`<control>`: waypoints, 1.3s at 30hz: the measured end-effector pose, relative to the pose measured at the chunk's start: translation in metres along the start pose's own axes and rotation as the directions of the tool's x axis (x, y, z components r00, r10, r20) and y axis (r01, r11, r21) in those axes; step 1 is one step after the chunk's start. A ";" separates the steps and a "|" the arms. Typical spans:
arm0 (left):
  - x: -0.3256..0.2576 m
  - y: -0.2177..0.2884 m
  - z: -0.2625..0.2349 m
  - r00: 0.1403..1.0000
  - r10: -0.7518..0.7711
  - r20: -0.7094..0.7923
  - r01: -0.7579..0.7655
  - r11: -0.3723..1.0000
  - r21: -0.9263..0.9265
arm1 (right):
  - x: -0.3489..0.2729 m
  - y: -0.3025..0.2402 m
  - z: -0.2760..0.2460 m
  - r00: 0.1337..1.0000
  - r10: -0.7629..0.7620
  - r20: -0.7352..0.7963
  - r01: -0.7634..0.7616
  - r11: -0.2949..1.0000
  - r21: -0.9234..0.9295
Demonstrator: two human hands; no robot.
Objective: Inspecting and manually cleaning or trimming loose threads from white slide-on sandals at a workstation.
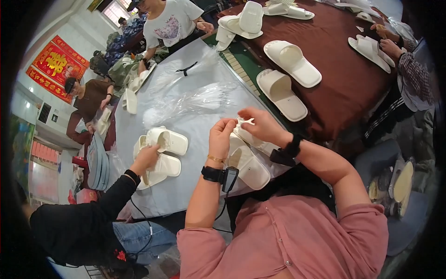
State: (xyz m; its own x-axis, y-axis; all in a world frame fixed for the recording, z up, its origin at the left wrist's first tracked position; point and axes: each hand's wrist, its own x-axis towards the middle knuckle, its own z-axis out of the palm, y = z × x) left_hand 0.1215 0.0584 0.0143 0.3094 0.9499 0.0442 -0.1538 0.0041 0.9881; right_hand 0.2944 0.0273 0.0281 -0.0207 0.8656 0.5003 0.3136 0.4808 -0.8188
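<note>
My left hand (223,135), a cord bracelet and black strap at its wrist, is closed in a pinch over the toe end of a pair of white slippers. Close beside it is my right hand (264,124), fingers bent and brought together. Between the fingertips shows something small and pale, too little seen to name. Below my hands a white slipper (253,169) lies sole up or flat on the pale table cover, its heel toward me. Its mate (264,145) lies partly under my right hand. The toe ends are hidden by my fingers.
On my left, a co-worker's hand (147,157) holds another white slipper pair (169,165). Clear plastic bags (195,102) lie mid-table. Past a green strip, more slippers (292,63) rest on a brown cloth (334,46). Other people work around the tables. A grey chair (381,162) stands right.
</note>
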 end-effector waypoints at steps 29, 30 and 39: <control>-0.018 -0.019 -0.001 0.967 0.153 -0.202 -0.120 0.979 0.166 | 0.000 0.027 0.024 0.941 0.323 0.106 -0.338 0.857 0.389; -0.018 -0.019 -0.002 0.968 0.145 -0.207 -0.112 0.980 0.163 | 0.001 0.026 0.024 0.942 0.318 0.104 -0.332 0.853 0.402; -0.019 -0.020 -0.004 0.977 0.078 -0.198 -0.052 0.990 0.135 | -0.001 0.031 0.026 0.953 0.295 0.072 -0.297 0.851 0.432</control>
State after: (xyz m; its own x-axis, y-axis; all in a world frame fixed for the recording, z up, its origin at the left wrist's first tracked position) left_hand 0.1146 0.0415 -0.0074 0.1040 0.9904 0.0911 -0.0416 -0.0872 0.9953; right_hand 0.2795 0.0454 -0.0047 0.0041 0.9767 0.2144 -0.1373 0.2129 -0.9674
